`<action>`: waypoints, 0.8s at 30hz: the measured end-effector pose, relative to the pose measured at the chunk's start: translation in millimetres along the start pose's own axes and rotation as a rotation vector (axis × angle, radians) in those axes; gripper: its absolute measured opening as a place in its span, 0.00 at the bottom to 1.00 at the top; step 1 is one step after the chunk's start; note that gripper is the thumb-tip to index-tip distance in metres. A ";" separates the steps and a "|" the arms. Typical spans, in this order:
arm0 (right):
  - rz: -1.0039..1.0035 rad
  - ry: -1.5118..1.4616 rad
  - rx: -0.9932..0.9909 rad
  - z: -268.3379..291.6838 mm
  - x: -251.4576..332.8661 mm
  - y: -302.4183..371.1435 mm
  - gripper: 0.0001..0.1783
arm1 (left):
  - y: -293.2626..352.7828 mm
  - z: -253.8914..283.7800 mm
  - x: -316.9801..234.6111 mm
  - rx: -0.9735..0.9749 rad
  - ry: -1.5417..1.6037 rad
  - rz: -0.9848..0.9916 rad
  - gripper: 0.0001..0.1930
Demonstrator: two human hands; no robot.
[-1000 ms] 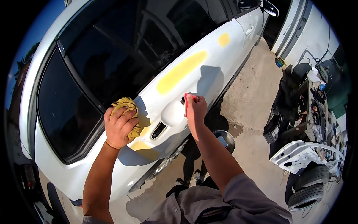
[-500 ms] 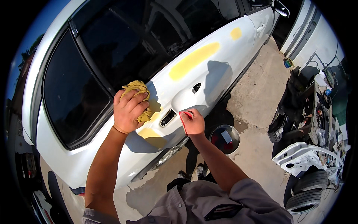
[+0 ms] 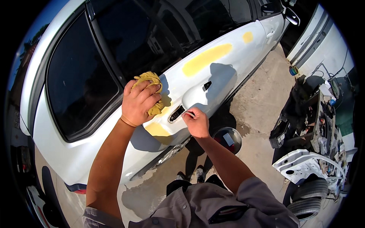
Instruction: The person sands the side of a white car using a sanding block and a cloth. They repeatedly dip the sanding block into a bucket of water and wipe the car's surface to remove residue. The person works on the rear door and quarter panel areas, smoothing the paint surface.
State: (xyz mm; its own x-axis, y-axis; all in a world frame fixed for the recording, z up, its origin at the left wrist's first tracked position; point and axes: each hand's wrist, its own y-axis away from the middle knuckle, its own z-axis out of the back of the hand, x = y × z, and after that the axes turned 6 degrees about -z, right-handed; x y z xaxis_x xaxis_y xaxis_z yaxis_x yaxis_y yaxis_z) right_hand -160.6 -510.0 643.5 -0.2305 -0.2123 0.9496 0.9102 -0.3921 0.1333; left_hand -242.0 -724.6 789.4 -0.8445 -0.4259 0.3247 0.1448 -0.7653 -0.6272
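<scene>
My left hand [image 3: 140, 102] is closed around a crumpled yellow cloth [image 3: 155, 109], above the white car's rear side near the window's lower edge. My right hand [image 3: 197, 123] pinches a thin folded piece of sandpaper [image 3: 188, 113], of which only a narrow edge shows. It is right beside the dark door handle opening [image 3: 176, 113]; whether it touches the panel I cannot tell. A smaller dark opening [image 3: 207, 86] lies farther along the white door [image 3: 241, 51]. Yellow patches mark the bodywork: a long one [image 3: 207, 59], a small one [image 3: 247, 37] and one below the cloth [image 3: 157, 129].
Below my right forearm a round basin [image 3: 240, 142] stands on the concrete floor, with a pale rectangular block [image 3: 228, 139] in it. To the right are a cluttered shelf [image 3: 310, 117], a loose white car panel [image 3: 292, 165] and stacked tires [image 3: 310, 190].
The view has shifted slightly, so the car sits a little differently. My right hand has turned, and the sandpaper's red face no longer shows. The cloth stays in my left hand.
</scene>
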 end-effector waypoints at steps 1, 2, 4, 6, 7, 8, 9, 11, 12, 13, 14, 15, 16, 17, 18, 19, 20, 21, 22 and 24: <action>-0.070 -0.012 0.014 3.4 0.9 -5.1 0.11 | -0.3 -0.6 -0.5 -0.003 0.002 0.001 0.18; -0.094 -0.047 -0.027 -2.4 -3.3 -1.5 0.11 | -0.8 -1.2 -0.9 -0.006 0.003 0.003 0.18; 0.026 -0.011 0.006 -13.9 -8.7 15.6 0.12 | -1.7 -1.6 -1.6 -0.004 0.010 -0.004 0.19; 0.074 -0.006 0.093 -11.2 -12.5 12.2 0.11 | -0.5 -4.3 -1.9 -0.010 0.016 0.000 0.21; 0.020 -0.034 0.112 -3.3 -8.1 3.5 0.11 | 2.8 -3.4 -2.1 0.005 0.014 0.006 0.21; -0.014 -0.076 0.085 0.9 -0.9 -1.9 0.11 | 4.2 0.4 -0.9 0.017 0.005 0.010 0.21; -0.050 -0.118 0.057 0.5 3.3 -3.2 0.11 | 5.7 4.4 0.1 0.029 -0.004 0.015 0.22; 0.017 -0.151 -0.067 -20.9 -3.3 17.3 0.11 | 1.3 -0.4 -1.6 0.022 0.006 0.005 0.22; -0.006 -0.112 -0.026 -28.4 -8.6 27.1 0.11 | 1.0 -5.2 -2.3 0.013 0.012 0.004 0.23; -0.024 -0.084 0.020 -34.5 -4.0 33.5 0.11 | 1.8 -3.7 -0.5 0.011 0.008 -0.001 0.23; -0.002 -0.024 0.046 -22.2 9.3 32.1 0.10 | 3.2 -0.9 -0.1 0.019 0.004 0.003 0.22; 0.006 -0.153 0.021 -19.7 3.1 22.9 0.11 | 4.4 2.2 0.1 0.027 0.001 0.007 0.22; -0.053 -0.151 0.007 -13.1 5.1 17.2 0.11 | 4.3 2.2 -0.9 0.029 0.003 0.010 0.22; -0.113 -0.149 -0.006 -9.3 6.9 14.8 0.11 | 3.7 1.3 -0.4 0.020 0.004 0.010 0.22; -0.079 -0.155 -0.012 -23.8 1.3 20.4 0.11 | 2.8 -0.1 1.3 0.012 0.005 0.010 0.22; -0.048 -0.160 -0.019 -40.0 0.0 30.8 0.10 | 2.5 -2.2 1.2 0.004 0.008 0.010 0.22; -0.044 -0.122 -0.001 -44.6 -3.0 37.2 0.11 | 3.0 -3.7 -0.3 0.011 0.011 0.011 0.22; -0.047 -0.138 0.004 -37.3 -7.1 32.6 0.11 | 3.8 -5.3 -2.0 0.018 0.014 0.011 0.22; -0.043 -0.158 0.010 -26.0 -7.6 22.7 0.11 | 4.7 -3.2 -0.1 0.024 0.010 0.009 0.22; -0.039 -0.188 -0.035 -15.0 -13.0 8.1 0.11 | 6.4 -0.9 2.1 0.023 0.001 0.001 0.23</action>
State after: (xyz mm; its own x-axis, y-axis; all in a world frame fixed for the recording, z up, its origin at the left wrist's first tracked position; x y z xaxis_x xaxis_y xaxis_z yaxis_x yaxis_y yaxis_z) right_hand -155.4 -523.8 628.0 -0.1940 -0.0263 0.9807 0.8888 -0.4279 0.1643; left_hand -243.3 -730.0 785.4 -0.8446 -0.4267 0.3235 0.1578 -0.7756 -0.6112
